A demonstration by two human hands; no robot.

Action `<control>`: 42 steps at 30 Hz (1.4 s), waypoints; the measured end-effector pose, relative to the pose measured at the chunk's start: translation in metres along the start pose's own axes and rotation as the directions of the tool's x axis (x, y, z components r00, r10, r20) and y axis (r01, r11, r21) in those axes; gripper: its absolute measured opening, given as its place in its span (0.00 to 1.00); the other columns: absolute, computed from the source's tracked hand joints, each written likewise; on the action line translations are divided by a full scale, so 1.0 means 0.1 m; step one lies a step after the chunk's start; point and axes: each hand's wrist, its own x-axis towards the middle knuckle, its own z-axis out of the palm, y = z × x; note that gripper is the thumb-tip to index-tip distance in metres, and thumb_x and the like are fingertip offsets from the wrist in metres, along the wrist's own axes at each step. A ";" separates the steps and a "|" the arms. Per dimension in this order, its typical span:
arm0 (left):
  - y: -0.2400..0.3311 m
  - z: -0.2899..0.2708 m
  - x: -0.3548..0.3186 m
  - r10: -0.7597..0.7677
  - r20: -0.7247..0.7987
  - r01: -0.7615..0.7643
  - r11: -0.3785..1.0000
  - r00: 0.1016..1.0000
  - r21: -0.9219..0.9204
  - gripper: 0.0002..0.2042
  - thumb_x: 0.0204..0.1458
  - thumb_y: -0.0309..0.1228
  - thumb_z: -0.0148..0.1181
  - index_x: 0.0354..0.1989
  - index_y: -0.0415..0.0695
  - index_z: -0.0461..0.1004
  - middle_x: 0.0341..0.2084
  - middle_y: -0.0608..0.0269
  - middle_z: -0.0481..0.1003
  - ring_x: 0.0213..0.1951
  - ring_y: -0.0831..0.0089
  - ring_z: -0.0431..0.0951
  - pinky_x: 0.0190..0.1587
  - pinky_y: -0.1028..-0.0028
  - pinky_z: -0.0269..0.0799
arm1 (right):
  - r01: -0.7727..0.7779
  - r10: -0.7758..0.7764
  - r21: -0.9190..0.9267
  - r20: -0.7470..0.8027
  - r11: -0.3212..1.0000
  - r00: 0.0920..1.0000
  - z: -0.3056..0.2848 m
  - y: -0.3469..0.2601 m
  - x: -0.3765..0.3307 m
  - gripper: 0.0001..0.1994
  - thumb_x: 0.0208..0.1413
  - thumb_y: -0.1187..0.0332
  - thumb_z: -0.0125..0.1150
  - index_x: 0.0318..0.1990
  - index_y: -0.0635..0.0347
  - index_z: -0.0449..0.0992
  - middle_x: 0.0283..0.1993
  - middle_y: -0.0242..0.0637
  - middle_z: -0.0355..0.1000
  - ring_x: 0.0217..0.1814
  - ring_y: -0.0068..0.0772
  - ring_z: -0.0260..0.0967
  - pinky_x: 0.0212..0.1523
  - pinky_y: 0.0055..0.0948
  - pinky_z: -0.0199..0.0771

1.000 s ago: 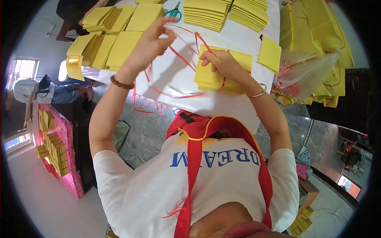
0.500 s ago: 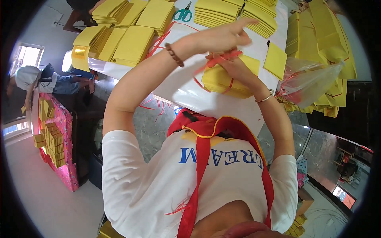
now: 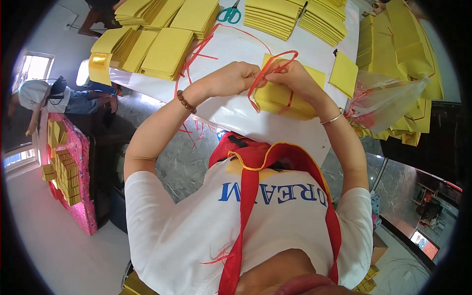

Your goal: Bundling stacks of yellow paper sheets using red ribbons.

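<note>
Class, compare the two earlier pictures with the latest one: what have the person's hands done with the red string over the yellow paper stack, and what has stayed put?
The left hand, stretched far out with the red string a second ago, has drawn back beside the right hand; both now pinch a loop over the yellow paper stack. The stack, the scissors and the other yellow piles on the white table have not moved.

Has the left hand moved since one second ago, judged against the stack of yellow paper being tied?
Yes. The left hand has come down from the far stacks and now sits beside the right hand, pinching the red string over the yellow paper stack.
</note>
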 end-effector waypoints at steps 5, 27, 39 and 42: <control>-0.13 0.05 0.21 0.178 -0.161 -0.209 0.957 0.971 -0.201 0.09 0.52 0.28 0.46 0.36 0.38 0.71 0.23 0.67 0.71 0.27 0.78 0.67 0.33 0.77 0.65 | 0.337 -0.477 -0.770 0.049 0.542 0.877 0.01 0.06 0.04 0.03 0.42 0.71 0.57 0.27 0.56 0.73 0.25 0.26 0.69 0.29 0.26 0.67 0.30 0.27 0.64; -0.33 -0.58 0.09 0.593 -0.490 0.551 0.091 0.639 0.829 0.21 0.41 0.30 0.55 0.48 0.57 0.65 0.50 0.64 0.63 0.51 0.60 0.59 0.41 0.56 0.53 | 0.335 -0.837 -0.933 0.286 -0.132 0.467 -0.08 0.20 0.06 0.04 0.40 0.69 0.54 0.22 0.49 0.64 0.20 0.23 0.60 0.24 0.22 0.59 0.31 0.24 0.55; 0.00 0.06 0.22 0.313 -0.226 -0.264 0.938 0.922 0.222 0.11 0.47 0.32 0.53 0.38 0.43 0.73 0.22 0.61 0.70 0.28 0.76 0.69 0.30 0.77 0.61 | 0.294 -0.821 -0.950 0.250 -0.106 0.513 -0.07 0.12 0.03 0.04 0.41 0.67 0.55 0.21 0.48 0.66 0.22 0.23 0.62 0.25 0.21 0.60 0.32 0.25 0.54; -0.03 -0.01 0.20 0.171 -0.212 -0.176 0.984 0.962 -0.008 0.09 0.47 0.29 0.54 0.37 0.41 0.73 0.16 0.69 0.64 0.20 0.83 0.62 0.23 0.82 0.56 | 0.332 -0.801 -0.943 0.213 -0.019 0.560 -0.07 0.04 -0.04 0.05 0.41 0.65 0.57 0.22 0.50 0.68 0.26 0.23 0.65 0.28 0.22 0.61 0.33 0.25 0.53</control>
